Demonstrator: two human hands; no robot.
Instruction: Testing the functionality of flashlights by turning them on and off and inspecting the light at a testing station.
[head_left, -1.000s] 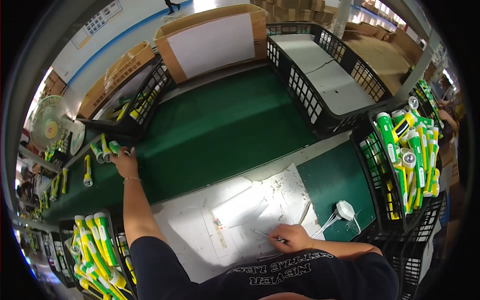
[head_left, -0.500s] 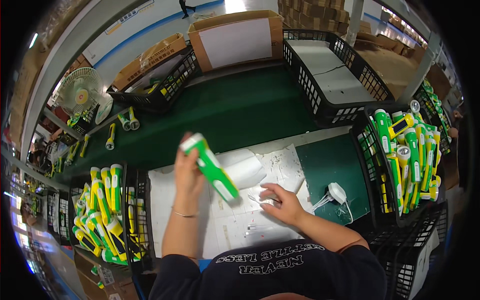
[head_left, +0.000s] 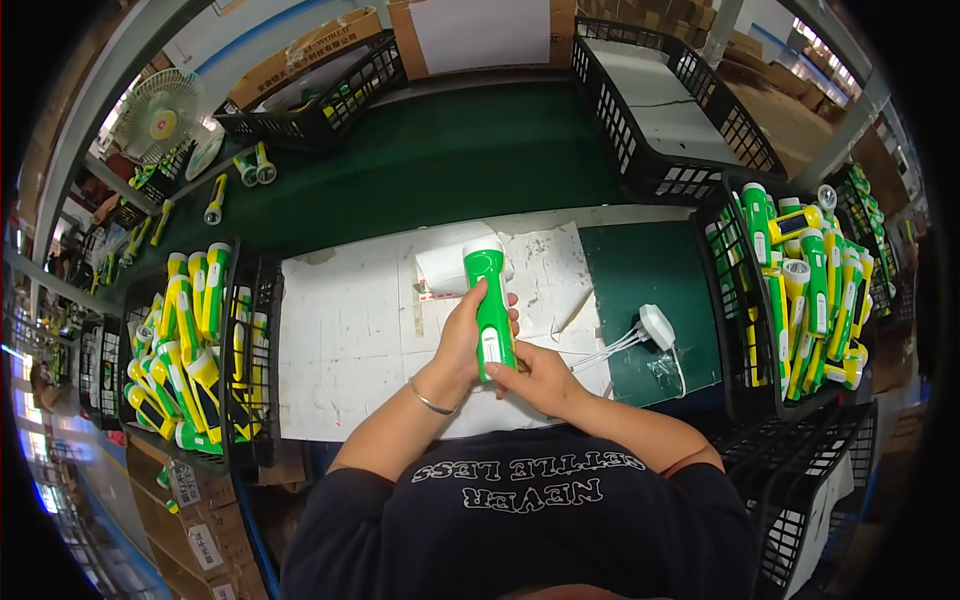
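Observation:
A green flashlight (head_left: 490,305) with a white head rim stands lengthwise before me, its head pointing away. My left hand (head_left: 460,338) is wrapped round its body from the left, fingertips showing on the far side. My right hand (head_left: 545,382) is closed at its near end, the thumb pressed on the green casing. Thin white cables (head_left: 606,353) run from beside the right hand to a white plug adapter (head_left: 656,327). Whether the right fingers also pinch a cable end is hidden. Behind the flashlight lies a white roll-shaped piece (head_left: 440,268).
Black crates of green and yellow flashlights flank me, one left (head_left: 262,385) and one right (head_left: 735,345). A shallow black crate (head_left: 690,185) sits at the back right, another (head_left: 330,125) at the back left. Worn white sheeting (head_left: 340,370) covers the green bench (head_left: 450,160).
The flashlight has come toward me and rightward in my left hand, turning from slanted to lengthwise. My right hand has moved left and closed on its near end. The whole view has shifted.

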